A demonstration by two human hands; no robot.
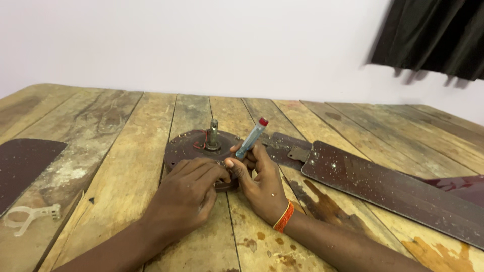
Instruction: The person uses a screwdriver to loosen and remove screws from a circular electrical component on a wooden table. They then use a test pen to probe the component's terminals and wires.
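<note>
A round dark-brown fan motor housing [189, 146] with an upright metal shaft [213, 134] and thin red wires lies on the wooden plank table [126, 151]. My right hand [259, 184] grips a screwdriver with a blue see-through handle and red cap [252, 138], tip down at the housing's near edge. An orange thread band circles that wrist. My left hand [185, 194] rests curled on the housing's near rim, fingers touching the right thumb.
A long dark-brown fan blade [393, 189] with its metal bracket [297, 151] lies to the right. Another blade [22, 163] lies at the left edge. A clear plastic clip [27, 216] sits near the left. A dark curtain [438, 35] hangs top right.
</note>
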